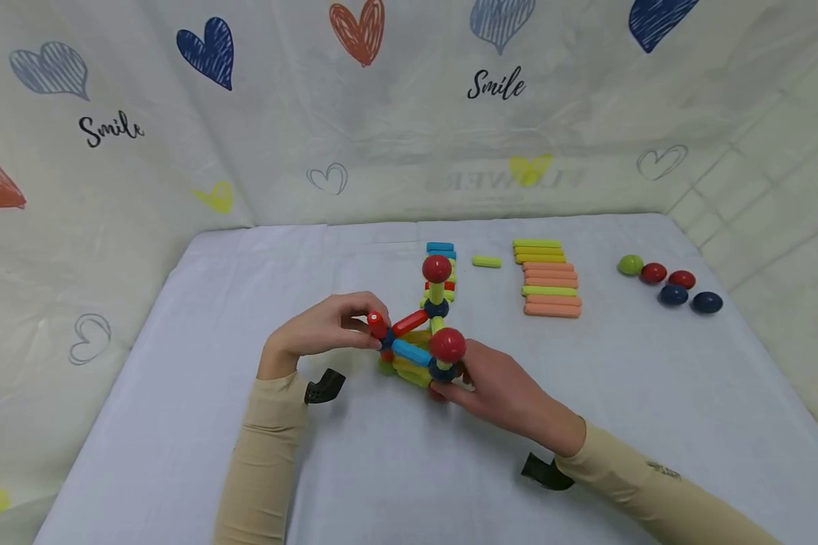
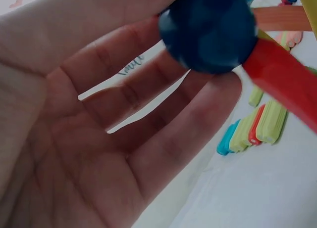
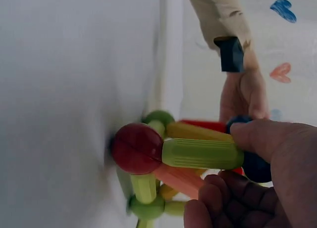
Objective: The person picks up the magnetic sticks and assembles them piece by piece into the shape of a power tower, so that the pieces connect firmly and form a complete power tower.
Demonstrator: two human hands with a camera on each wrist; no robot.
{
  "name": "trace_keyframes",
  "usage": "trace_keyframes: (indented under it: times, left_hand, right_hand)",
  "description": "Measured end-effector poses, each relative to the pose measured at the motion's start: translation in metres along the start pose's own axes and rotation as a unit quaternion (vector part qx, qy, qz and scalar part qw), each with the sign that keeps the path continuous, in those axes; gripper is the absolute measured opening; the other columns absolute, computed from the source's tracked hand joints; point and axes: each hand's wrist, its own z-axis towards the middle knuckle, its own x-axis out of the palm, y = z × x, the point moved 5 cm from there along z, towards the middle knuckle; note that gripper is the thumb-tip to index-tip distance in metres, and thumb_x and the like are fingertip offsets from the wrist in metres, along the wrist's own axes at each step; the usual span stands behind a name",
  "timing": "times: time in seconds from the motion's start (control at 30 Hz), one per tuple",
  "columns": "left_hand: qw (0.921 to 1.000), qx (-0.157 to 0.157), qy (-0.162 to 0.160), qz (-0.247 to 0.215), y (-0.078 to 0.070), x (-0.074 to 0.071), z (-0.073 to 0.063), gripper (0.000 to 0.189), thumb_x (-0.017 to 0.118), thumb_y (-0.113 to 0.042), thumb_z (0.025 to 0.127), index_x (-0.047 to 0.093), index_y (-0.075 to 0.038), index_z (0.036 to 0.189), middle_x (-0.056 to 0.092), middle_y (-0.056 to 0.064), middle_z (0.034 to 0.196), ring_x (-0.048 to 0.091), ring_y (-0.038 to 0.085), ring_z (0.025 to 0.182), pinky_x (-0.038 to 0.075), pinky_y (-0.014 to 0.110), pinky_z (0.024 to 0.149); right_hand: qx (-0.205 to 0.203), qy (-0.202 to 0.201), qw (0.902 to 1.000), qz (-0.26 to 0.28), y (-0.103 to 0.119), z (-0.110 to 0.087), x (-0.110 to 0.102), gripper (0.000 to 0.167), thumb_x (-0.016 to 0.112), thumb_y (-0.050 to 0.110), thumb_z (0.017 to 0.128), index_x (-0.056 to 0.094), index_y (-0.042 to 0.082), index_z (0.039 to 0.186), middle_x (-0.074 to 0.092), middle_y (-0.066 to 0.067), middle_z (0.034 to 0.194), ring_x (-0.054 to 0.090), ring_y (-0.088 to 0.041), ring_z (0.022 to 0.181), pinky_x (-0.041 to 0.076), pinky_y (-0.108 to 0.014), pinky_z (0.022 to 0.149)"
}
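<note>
Between the two hands stands a frame of plastic rods and balls, with a blue rod (image 1: 411, 353) and a red rod (image 1: 410, 322) on its upper level. Two red balls top upright rods, one at the near corner (image 1: 448, 345), one farther back (image 1: 437, 269). My left hand (image 1: 330, 325) pinches a dark blue ball (image 2: 210, 32) at the left corner, a short red rod (image 1: 376, 324) standing above it. At the near right corner my right hand (image 1: 511, 390) grips another dark blue ball (image 3: 256, 167), its thumb on top. Lower green rods (image 3: 202, 154) and balls are partly hidden.
Behind the frame lies a row of short rods (image 1: 440, 247), partly covered by it. One loose green rod (image 1: 487, 262) lies beside a stack of longer orange and yellow rods (image 1: 551, 276). Several loose balls (image 1: 673, 294) sit at the right. A printed curtain (image 1: 409, 113) closes the back.
</note>
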Motion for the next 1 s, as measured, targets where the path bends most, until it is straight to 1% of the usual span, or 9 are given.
trace_keyframes:
  times: [0.13,0.27,0.37,0.43,0.53,0.63,0.73,0.83,1.0]
  left_hand:
    - [0.9974,0.025,0.055,-0.039,-0.003,0.007,0.000,0.022,0.067,0.002,0.090,0.064,-0.005,0.111,0.060,0.009,0.111,0.060,0.028,0.104,0.053,0.040,0.093]
    - [0.9903,0.040,0.120,-0.056,-0.004,0.021,0.007,0.025,0.064,-0.001,0.093,0.063,-0.003,0.118,0.061,0.014,0.118,0.060,0.037,0.110,0.049,0.044,0.099]
    - [0.9900,0.033,0.130,-0.044,-0.003,0.026,0.011,0.026,0.063,-0.003,0.094,0.063,-0.004,0.120,0.061,0.017,0.122,0.058,0.039,0.113,0.047,0.044,0.101]
    - [0.9948,0.018,0.097,-0.023,-0.001,0.022,0.011,0.024,0.062,-0.004,0.094,0.064,-0.005,0.118,0.062,0.016,0.119,0.060,0.036,0.110,0.049,0.041,0.098]
    - [0.9999,-0.015,0.009,-0.002,0.003,0.010,0.012,0.017,0.061,-0.006,0.096,0.066,-0.007,0.113,0.065,0.012,0.112,0.062,0.032,0.104,0.052,0.037,0.093]
    - [0.9956,-0.032,-0.088,0.005,0.005,-0.002,0.015,0.015,0.061,-0.013,0.097,0.065,-0.008,0.110,0.065,0.007,0.108,0.063,0.031,0.102,0.052,0.036,0.092]
    - [0.9874,-0.034,-0.154,0.001,0.007,-0.007,0.020,0.020,0.064,-0.020,0.096,0.063,-0.008,0.113,0.063,0.006,0.111,0.062,0.028,0.105,0.052,0.036,0.093]
    - [0.9837,-0.028,-0.177,-0.009,0.009,-0.008,0.025,0.028,0.066,-0.021,0.095,0.060,-0.010,0.121,0.061,0.004,0.119,0.059,0.024,0.114,0.050,0.036,0.097]
    - [0.9879,-0.017,-0.153,-0.015,0.008,0.001,0.035,0.035,0.065,-0.014,0.095,0.059,-0.009,0.129,0.060,0.004,0.127,0.056,0.027,0.121,0.048,0.036,0.099]
  right_hand:
    - [0.010,-0.021,0.9994,-0.026,-0.015,0.000,-0.014,0.033,0.079,0.018,0.083,0.058,0.011,0.107,0.060,0.003,0.087,0.057,-0.014,0.076,0.051,-0.025,0.065]
    - [0.044,-0.027,0.9984,-0.022,-0.044,-0.004,-0.032,0.025,0.076,0.017,0.086,0.061,0.011,0.105,0.063,0.003,0.090,0.059,-0.014,0.078,0.053,-0.027,0.068]
    - [0.089,-0.027,0.9955,-0.019,-0.076,-0.013,-0.053,0.022,0.071,0.020,0.090,0.064,0.008,0.107,0.065,-0.002,0.094,0.061,-0.017,0.083,0.055,-0.032,0.071]
    - [0.128,-0.039,0.9905,-0.031,-0.103,-0.022,-0.074,0.026,0.067,0.023,0.094,0.063,0.004,0.112,0.065,-0.009,0.101,0.062,-0.023,0.089,0.055,-0.038,0.075]
    - [0.191,-0.070,0.9753,-0.086,-0.150,-0.039,-0.112,0.042,0.061,0.024,0.097,0.054,-0.007,0.124,0.056,-0.025,0.115,0.058,-0.037,0.096,0.053,-0.051,0.078]
    - [0.255,-0.076,0.9533,-0.143,-0.196,-0.059,-0.145,0.056,0.055,0.023,0.098,0.039,-0.017,0.134,0.036,-0.040,0.128,0.045,-0.053,0.109,0.043,-0.066,0.086]
    - [0.294,-0.055,0.9390,-0.170,-0.230,-0.073,-0.161,0.064,0.053,0.023,0.097,0.027,-0.020,0.138,0.022,-0.045,0.133,0.030,-0.061,0.118,0.032,-0.074,0.094]
    - [0.304,-0.042,0.9360,-0.173,-0.247,-0.079,-0.165,0.063,0.053,0.021,0.097,0.027,-0.018,0.139,0.020,-0.046,0.132,0.028,-0.063,0.117,0.031,-0.075,0.094]
    - [0.301,-0.064,0.9357,-0.173,-0.256,-0.079,-0.164,0.053,0.055,0.016,0.095,0.037,-0.017,0.132,0.025,-0.044,0.121,0.036,-0.058,0.102,0.038,-0.071,0.085]
